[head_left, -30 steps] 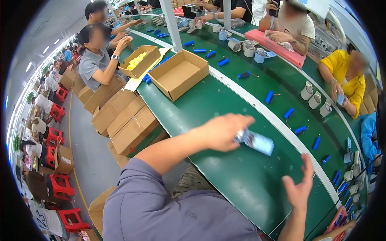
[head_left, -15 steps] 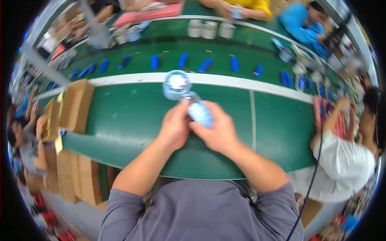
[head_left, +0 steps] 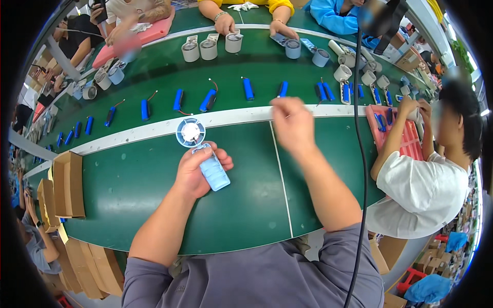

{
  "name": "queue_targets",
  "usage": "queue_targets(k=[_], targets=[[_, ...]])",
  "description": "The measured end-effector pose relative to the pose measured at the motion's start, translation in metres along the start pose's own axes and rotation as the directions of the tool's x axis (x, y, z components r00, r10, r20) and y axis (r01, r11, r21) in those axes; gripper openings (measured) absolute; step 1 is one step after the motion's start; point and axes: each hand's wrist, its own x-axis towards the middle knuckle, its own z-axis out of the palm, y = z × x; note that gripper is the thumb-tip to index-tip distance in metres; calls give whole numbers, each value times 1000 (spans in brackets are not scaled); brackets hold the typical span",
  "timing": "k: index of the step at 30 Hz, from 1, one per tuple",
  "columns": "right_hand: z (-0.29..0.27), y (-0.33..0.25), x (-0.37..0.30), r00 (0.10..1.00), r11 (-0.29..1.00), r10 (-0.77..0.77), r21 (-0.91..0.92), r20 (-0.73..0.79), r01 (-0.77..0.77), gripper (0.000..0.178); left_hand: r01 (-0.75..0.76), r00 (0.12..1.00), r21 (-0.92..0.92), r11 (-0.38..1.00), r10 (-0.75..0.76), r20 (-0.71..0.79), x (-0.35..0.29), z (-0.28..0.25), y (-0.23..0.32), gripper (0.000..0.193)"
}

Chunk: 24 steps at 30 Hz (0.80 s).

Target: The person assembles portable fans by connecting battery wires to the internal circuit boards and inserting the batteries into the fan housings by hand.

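My left hand is closed around the light-blue handle of a small handheld fan. Its round fan head, a blue ring with a white centre, points away from me near the belt's white edge strip. The handle lies tilted across my palm, its inner side facing up. My right hand is raised over the white strip, fingers bent and somewhat blurred. Whether anything is between them cannot be told. Just beyond its fingertips lies a blue battery pack, partly hidden by the hand.
Several blue battery packs with wires, one of them a near battery pack, lie along the green belt. Across it stand white fan bodies, with co-workers' hands behind. Cardboard boxes stand left; a black cable hangs at right, before a co-worker with a pink tray.
My right hand has let go of the fan and moved right and away toward the battery packs. The left hand keeps the fan. My view has shifted, now showing more on the right.
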Motion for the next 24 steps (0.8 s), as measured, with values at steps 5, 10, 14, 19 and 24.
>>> queue_targets(k=[5, 10, 14, 19, 24], targets=[[2, 74, 18, 999, 942, 8, -336, 48, 8, 21, 110, 990, 127, 986, -120, 71, 10, 3, 11, 23], [25, 79, 22, 999, 921, 14, -388, 48, 5, 25, 125, 986, 161, 979, -140, 86, 10, -5, 14, 24], [34, 78, 33, 999, 948, -4, -316, 45, 18, 17, 125, 987, 142, 982, -138, 84, 8, -8, 18, 25], [38, 29, 36, 966, 825, 260, 517, 10, -227, 14, 115, 984, 131, 985, -131, 120, 6, -11, 22, 25], [42, -50, -13, 842, 554, 199, 650, 502, -519, 10, 29, 993, 108, 994, -41, 115, 4, -19, 25, 27]])
